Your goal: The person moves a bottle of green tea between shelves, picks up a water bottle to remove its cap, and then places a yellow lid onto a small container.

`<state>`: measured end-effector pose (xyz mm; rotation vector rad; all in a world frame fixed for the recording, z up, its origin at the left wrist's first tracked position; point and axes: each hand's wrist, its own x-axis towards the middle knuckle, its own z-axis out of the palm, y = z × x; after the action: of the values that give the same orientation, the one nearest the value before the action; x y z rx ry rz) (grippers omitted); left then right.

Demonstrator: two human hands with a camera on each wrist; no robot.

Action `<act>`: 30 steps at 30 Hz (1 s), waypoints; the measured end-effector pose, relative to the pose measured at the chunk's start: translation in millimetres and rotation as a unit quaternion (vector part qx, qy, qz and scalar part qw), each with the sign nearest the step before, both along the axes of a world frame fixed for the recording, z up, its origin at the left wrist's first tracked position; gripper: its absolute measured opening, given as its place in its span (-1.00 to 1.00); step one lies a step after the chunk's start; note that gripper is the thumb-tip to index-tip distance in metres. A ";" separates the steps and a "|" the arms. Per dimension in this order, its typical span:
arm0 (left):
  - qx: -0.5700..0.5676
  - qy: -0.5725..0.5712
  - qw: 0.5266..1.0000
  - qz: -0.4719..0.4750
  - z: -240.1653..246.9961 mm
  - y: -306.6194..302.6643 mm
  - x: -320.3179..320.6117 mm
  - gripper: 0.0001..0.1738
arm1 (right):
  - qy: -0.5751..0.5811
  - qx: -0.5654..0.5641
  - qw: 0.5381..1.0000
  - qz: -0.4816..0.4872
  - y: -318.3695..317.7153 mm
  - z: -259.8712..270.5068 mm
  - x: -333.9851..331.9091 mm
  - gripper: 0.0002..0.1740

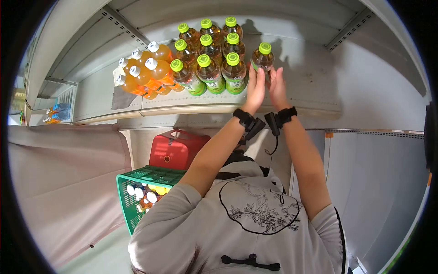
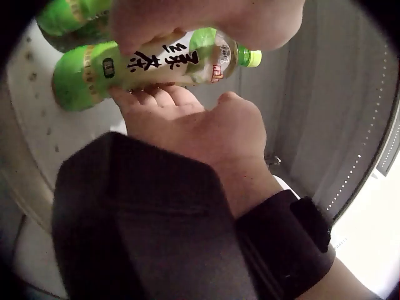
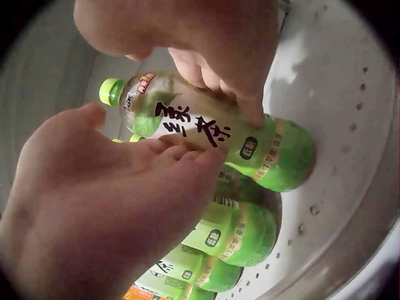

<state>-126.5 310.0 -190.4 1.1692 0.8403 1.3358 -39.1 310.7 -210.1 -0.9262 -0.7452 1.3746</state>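
A tea bottle (image 1: 263,58) with a green cap stands upright on the shelf, right of the bottle rows. My left hand (image 1: 256,91) is at its near left side and my right hand (image 1: 277,89) at its near right side, fingers extended with slight bends. In the left wrist view, the label of the bottle (image 2: 156,65) shows between my left hand (image 2: 212,22), above, and my right hand (image 2: 194,131), below. The right wrist view has my right hand (image 3: 212,44) above the bottle (image 3: 206,125) and my left hand (image 3: 112,181) below. Fingertips touch or nearly touch it.
Several green-capped bottles (image 1: 209,71) stand in rows to the left, beside orange bottles (image 1: 143,75). The shelf's front edge (image 1: 182,109) runs below. Under it are a red case (image 1: 175,153) and a green basket (image 1: 123,196) holding bottles.
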 end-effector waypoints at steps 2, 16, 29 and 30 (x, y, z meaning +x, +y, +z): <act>-0.035 -0.004 0.999 0.004 3.0 3.7 2.4 -0.38 | -0.002 -0.012 1.000 -0.008 6.9 6.8 -0.1 -0.22; -0.005 0.057 0.998 -0.014 -2.5 40.2 7.8 -0.34 | 0.009 -0.013 1.000 -0.008 54.4 2.8 4.0 -0.12; -0.032 0.045 0.997 -0.056 -31.1 83.7 5.7 -0.34 | -0.003 -0.033 0.999 0.014 91.7 -6.9 6.3 -0.08; -0.029 0.042 0.997 -0.062 -30.5 86.2 6.2 -0.34 | 0.007 -0.027 0.999 0.037 97.4 -7.8 7.7 -0.07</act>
<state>-120.3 396.2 -220.8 1.2181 0.8476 1.1616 -31.3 408.1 -217.9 -0.9395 -0.7415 1.4709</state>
